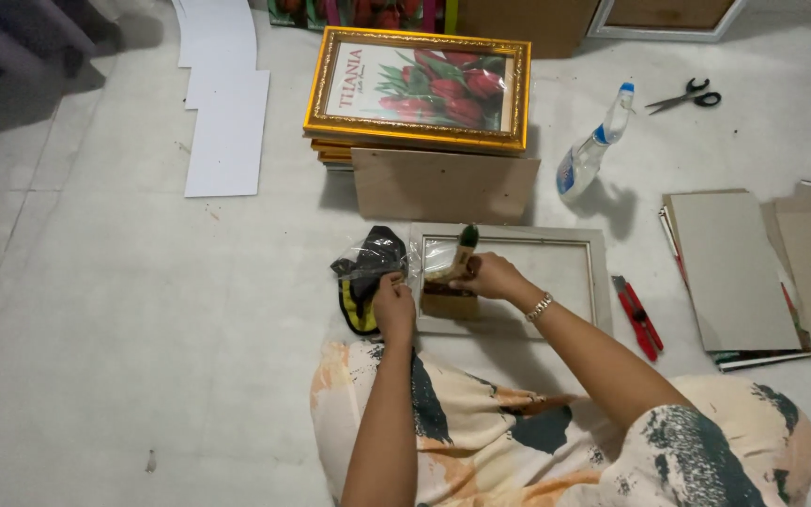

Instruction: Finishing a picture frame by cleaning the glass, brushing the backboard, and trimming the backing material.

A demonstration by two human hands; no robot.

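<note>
White card sheets (227, 131) lie flat on the floor at far left, untouched. The left hand (393, 305) pinches a crumpled clear plastic bag (382, 258) that holds something black and yellow. Beside it, the right hand (492, 277) is clenched round a wooden-handled brush (459, 268), pressed on the near left corner of a pale, matt frame (598, 282) lying flat before the person's knees. By my judgement this frame is mid-process: no backing is fitted. Behind stand a plain brown board (443, 185) and a glossy gilt frame (417, 86) atop a stack, apparently finished. Spray bottle (593, 145), scissors (687, 96), red cutter (638, 316) and stacked boards (734, 272) wait to the right.
</note>
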